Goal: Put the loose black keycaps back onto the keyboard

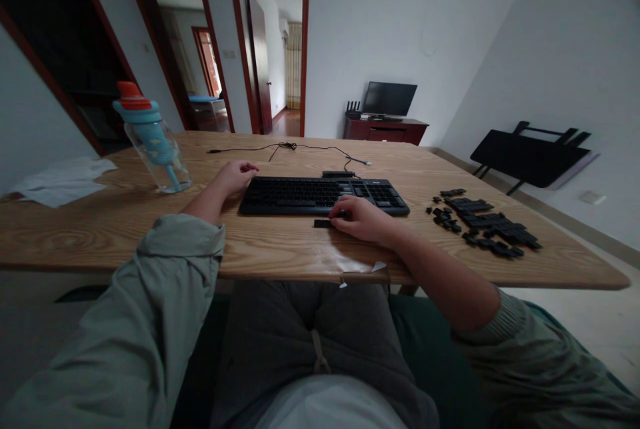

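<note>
Across your view spreads the wood-grain surface [280, 249], with your lap tucked under its near edge. Beyond its far edge, against the wall, stands a dark red cabinet [386, 130] carrying a black monitor [390, 99]. To your right, past the surface, is a folded black table [533, 155].

Directly in front of you, in the middle of the surface, the black keyboard [295, 195] lies flat, its long side facing you. A clear bottle [155, 139] with a blue collar and red cap stands upright to its left, and white crumpled sheets [63, 181] lie farther left. Behind the keyboard a thin black cable [320, 147] runs loosely across, bunched near its middle.

Your left hand [234, 177] rests beside the keyboard's far left corner, fingers curled; you cannot tell whether they grip its edge. Your right hand [363, 219] lies over the keyboard's near edge, thumb and fingers drawn together at the right end of a short black bar [321, 223]. Whether they grip that bar cannot be told. The bar sits just in front of the keyboard.

Well to the right, small black pieces [480, 219] lie in a scattered cluster.
</note>
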`<state>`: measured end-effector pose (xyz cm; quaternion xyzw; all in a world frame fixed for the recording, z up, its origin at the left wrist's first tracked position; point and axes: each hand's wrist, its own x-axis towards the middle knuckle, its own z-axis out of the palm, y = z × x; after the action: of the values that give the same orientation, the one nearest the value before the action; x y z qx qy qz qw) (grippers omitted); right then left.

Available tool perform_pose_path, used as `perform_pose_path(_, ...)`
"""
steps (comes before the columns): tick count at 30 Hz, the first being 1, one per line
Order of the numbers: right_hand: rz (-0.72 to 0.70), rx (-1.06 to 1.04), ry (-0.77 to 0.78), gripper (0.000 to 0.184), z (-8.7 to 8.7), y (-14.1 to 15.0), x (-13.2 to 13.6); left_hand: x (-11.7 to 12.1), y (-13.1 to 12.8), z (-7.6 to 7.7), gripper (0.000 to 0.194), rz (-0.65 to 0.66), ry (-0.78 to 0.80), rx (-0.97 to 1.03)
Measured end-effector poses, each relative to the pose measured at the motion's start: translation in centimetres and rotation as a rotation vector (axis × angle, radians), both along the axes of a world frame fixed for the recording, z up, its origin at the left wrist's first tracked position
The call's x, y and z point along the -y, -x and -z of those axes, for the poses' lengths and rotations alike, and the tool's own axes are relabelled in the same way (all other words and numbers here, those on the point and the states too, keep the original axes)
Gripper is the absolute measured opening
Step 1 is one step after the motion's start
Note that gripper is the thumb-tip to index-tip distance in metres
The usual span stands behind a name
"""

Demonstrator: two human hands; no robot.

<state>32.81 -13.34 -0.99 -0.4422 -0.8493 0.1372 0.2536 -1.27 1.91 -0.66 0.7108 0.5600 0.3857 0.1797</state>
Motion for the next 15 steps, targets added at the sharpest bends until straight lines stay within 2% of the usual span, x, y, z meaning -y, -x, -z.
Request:
perform_pose_path(2, 0.028, -0.123, -0.032, 0.015, -0.7, 0.3, 1.2, 0.1, -0.1, 0.0, 0.02, -0.016, 0.001, 0.01)
perform_pose_path(4, -0.001, -0.315, -0.04, 0.019, -2.1, 1.2, 4.0, 0.0, -0.1, 0.1, 0.021, -0.017, -0.001, 0.029)
perform_pose_path(5, -0.067, -0.421, -0.033, 0.021, -3.1, 1.8, 6.0, 0.0, 0.0, 0.2, 0.022, -0.011, -0.004, 0.037)
perform_pose_path(7, -0.285, -0.54, 0.0, 0.023, -5.3, 3.1, 10.4, -0.2, 0.1, 0.3, 0.024, -0.001, -0.016, 0.046)
perform_pose_path(9, -0.555, -0.501, 0.05, 0.028, -7.4, 4.0, 14.3, -0.4, 0.2, 0.5, 0.025, 0.0, -0.018, 0.048)
perform_pose_path(10, -0.685, -0.397, 0.067, 0.032, -8.2, 4.2, 15.7, -0.5, 0.3, 0.5, 0.025, 0.0, -0.018, 0.046)
perform_pose_path(12, -0.875, -0.221, 0.062, 0.038, -8.8, 3.8, 17.2, -0.7, 0.4, 0.6, 0.027, 0.003, -0.012, 0.031)
perform_pose_path(13, -0.927, -0.167, 0.047, 0.039, -8.7, 3.4, 17.4, -0.7, 0.5, 0.6, 0.028, 0.005, -0.008, 0.018)
perform_pose_path(15, -0.943, -0.134, 0.028, 0.04, -7.7, 2.4, 17.5, -0.8, 0.5, 0.5, 0.03, -0.003, -0.006, -0.007)
